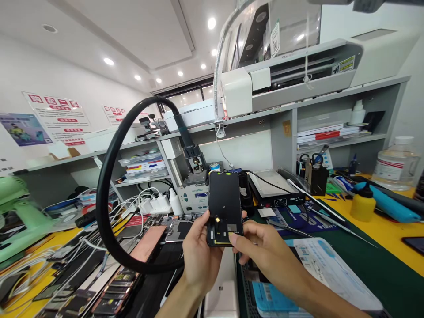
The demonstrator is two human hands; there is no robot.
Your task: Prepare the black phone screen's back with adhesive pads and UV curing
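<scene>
A black phone screen panel (224, 198) is held up before me, its inner side with small labels and yellow strips facing the camera. My left hand (202, 254) grips its lower left edge, thumb along the side. My right hand (260, 245) holds the lower right corner, with the thumb on the panel's face near the bottom and fingers behind it. Below the hands lies a pale gold phone back (221, 291) with a logo. Beside my right forearm is a blue and white plastic packet (331, 274).
A thick black hose (102, 190) loops at the left from a hot-air station (192, 198). Several phone parts and white cables (89, 243) cover the left bench. A flat heating plate (271, 185), tweezers (344, 225) and a yellow bottle (362, 205) stand or lie at the right.
</scene>
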